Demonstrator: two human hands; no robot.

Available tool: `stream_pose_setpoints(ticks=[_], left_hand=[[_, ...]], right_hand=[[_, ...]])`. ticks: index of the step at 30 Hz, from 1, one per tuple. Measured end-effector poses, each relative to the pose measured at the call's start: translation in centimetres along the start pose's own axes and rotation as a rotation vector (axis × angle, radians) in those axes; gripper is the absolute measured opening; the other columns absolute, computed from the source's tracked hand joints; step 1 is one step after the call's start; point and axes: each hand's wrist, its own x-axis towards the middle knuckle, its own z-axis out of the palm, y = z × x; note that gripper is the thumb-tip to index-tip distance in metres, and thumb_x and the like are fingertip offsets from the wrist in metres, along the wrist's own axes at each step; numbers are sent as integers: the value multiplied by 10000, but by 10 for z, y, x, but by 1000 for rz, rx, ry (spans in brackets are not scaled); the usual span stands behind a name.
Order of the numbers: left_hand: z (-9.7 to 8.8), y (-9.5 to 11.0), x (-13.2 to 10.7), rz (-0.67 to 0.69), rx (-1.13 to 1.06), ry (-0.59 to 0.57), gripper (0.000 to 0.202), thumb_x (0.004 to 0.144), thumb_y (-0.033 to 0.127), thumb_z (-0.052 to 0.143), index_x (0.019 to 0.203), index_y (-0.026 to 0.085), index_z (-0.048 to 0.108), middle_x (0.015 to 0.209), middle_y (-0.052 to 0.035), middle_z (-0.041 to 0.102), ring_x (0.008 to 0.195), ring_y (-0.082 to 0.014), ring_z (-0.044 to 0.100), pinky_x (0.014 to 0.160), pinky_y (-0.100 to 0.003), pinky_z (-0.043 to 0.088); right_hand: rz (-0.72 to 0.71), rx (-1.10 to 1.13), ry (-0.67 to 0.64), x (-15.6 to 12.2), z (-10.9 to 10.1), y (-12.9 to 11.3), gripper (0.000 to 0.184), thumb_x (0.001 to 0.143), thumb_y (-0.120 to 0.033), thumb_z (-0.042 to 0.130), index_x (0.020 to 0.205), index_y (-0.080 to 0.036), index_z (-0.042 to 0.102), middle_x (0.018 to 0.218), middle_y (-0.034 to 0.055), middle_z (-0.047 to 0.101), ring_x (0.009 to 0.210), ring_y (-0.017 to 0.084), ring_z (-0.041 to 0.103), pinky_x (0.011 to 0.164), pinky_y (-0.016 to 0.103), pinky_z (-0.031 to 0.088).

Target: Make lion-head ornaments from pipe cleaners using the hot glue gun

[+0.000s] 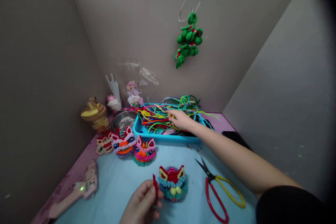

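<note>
Between the thumb and fingers of my left hand [144, 199] is a short red pipe cleaner piece [155, 184], held upright. Just right of it a lion-head figure [173, 184] of blue, teal and red pipe cleaners, with yellow-edged ears, sits on the blue table cover. My right hand [180, 119] reaches over a blue tray [168, 138] into a heap of loose coloured pipe cleaners [154, 116]. Its thumb and forefinger close around a yellow strand in the heap; the other fingertips are partly hidden.
Red-and-yellow-handled scissors [210, 176] lie with blades apart under my right forearm. Finished lion heads [124, 143] stand at the left, near a metal bowl [123, 119], a lidded cup [97, 116] and a pink glue gun [81, 190]. A green crocheted-looking ornament [189, 40] hangs on the wall.
</note>
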Motion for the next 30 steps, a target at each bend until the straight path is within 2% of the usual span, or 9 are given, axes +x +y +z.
stream_pose_setpoints(ticks=[2,4,8,12,16,19,23,27,30], left_hand=[[2,3,-4,61,4,37,370,597,419,762,775,142,594,784,-43,636,652,-110,562,512,-180,401],[3,5,-7,130,34,51,364,634,424,734,836,147,613,949,-75,639,799,-151,592,597,-208,454],[-1,3,-8,409,155,52,338,698,419,679,909,159,633,1121,-108,599,986,-214,565,723,-262,482],[-4,-3,-8,665,285,42,254,686,374,689,811,156,653,1143,-108,602,964,-227,568,724,-283,485],[-3,-10,-8,754,412,-6,264,688,351,687,859,150,679,872,-76,674,793,-195,594,689,-288,476],[-1,-13,-9,795,458,-120,236,692,328,682,843,147,686,961,-91,669,876,-211,588,725,-294,473],[3,-14,-11,792,484,-235,210,667,315,702,794,149,695,862,-71,672,824,-192,587,748,-294,459],[7,-13,-15,795,502,-372,172,623,293,738,704,147,695,862,-72,660,840,-191,574,749,-290,454],[6,-14,-12,771,487,-365,172,610,287,751,696,146,700,834,-63,664,794,-179,572,724,-285,455]], right_hand=[[29,32,55,-20,-5,-22,87,735,-125,477,679,-188,497,784,40,644,785,176,599,711,292,440],[44,170,34,-46,-6,-51,67,747,-148,469,703,-196,488,634,-14,593,614,137,568,605,251,426],[24,429,-32,-105,5,-108,53,732,-152,492,708,-199,485,597,-43,550,544,103,535,523,207,397],[39,496,13,-153,20,-139,94,704,-117,490,750,-193,520,647,-39,559,560,88,502,530,193,389],[83,522,77,-184,30,-147,95,694,-122,495,760,-188,515,646,-41,547,558,84,484,528,190,383],[108,518,145,-200,35,-149,79,683,-137,498,741,-190,495,633,-49,528,550,85,472,531,195,376],[120,493,206,-215,43,-147,83,663,-139,486,728,-191,475,629,-55,508,548,86,461,532,198,361],[75,463,221,-222,50,-141,103,652,-130,469,737,-188,470,665,-46,509,586,93,465,558,202,361],[74,447,218,-224,55,-136,96,655,-128,453,729,-190,458,662,-47,493,585,94,456,561,203,350]])
